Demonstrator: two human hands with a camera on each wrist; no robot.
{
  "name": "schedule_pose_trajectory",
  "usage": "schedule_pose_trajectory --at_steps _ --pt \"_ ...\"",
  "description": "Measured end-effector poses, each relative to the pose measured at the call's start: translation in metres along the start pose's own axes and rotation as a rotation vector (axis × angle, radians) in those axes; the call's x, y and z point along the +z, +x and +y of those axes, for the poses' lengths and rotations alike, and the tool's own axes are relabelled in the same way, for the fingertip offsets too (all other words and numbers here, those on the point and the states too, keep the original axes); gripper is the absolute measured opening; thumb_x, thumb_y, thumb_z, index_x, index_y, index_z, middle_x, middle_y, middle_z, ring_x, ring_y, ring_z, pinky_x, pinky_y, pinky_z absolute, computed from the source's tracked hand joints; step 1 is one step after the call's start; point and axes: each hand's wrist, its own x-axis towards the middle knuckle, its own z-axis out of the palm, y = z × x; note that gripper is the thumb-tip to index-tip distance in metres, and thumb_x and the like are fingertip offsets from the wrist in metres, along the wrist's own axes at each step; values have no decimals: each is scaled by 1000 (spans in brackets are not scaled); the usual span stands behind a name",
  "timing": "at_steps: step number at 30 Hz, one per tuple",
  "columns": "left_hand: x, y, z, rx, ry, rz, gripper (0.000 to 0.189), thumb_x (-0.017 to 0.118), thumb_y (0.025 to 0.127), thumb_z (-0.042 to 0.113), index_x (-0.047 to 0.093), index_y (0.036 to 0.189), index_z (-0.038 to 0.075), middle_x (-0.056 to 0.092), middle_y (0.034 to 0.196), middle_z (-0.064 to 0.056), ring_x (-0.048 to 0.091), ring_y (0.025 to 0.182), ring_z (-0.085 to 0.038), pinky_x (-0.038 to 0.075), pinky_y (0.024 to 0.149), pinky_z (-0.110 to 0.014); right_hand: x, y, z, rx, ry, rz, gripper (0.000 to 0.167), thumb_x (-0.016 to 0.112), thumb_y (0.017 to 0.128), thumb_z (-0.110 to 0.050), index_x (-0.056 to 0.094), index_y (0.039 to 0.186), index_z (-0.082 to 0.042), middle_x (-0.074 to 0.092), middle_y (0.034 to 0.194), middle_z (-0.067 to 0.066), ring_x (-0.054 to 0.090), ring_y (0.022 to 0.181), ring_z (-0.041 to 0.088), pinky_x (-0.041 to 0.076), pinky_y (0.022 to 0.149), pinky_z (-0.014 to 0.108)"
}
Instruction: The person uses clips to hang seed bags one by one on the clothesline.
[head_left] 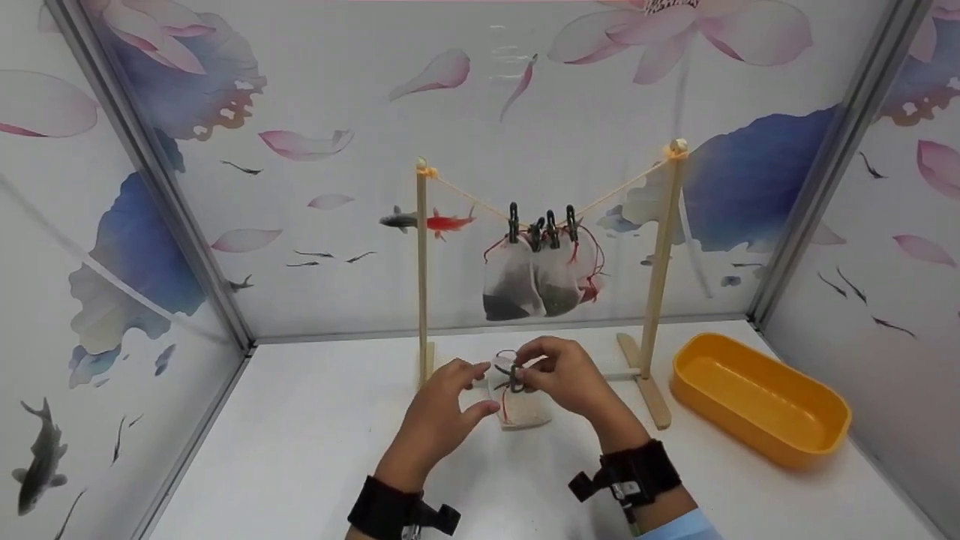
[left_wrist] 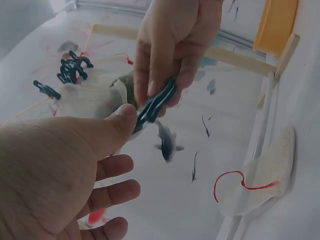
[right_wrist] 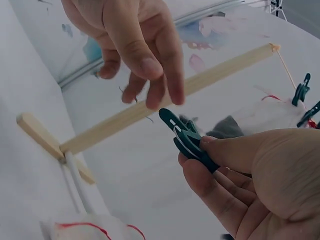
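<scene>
My right hand [head_left: 559,375] pinches a dark green clothespin [right_wrist: 187,140] between thumb and fingers, over the table. My left hand [head_left: 450,405] is beside it, thumb and fingers spread. In the right wrist view the left fingers [right_wrist: 165,75] hang just above the clothespin's end. In the left wrist view the left thumb [left_wrist: 125,120] overlaps the lower end of the clothespin [left_wrist: 157,102]. Below the hands lies a white drawstring bag [head_left: 525,414] with a red cord and pale contents, its upper part partly covered by the clothespin in the head view.
Behind the hands stands a wooden rack with a left post [head_left: 421,262] and right post [head_left: 661,262]. Its sagging string [head_left: 472,199] bears several green clothespins [head_left: 553,229] and drawstring bags [head_left: 514,281] with dark contents. An orange tub [head_left: 757,401] stands at the right.
</scene>
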Motion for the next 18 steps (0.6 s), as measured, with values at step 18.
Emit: schedule_pose_trajectory --at_steps 18 --pt "-6 -5 -8 43 256 31 33 89 101 31 82 127 13 77 113 -1 75 99 -16 64 83 -33 32 14 46 71 -80 37 30 75 112 -22 74 134 -2 76 139 25 73 135 43 61 114 60"
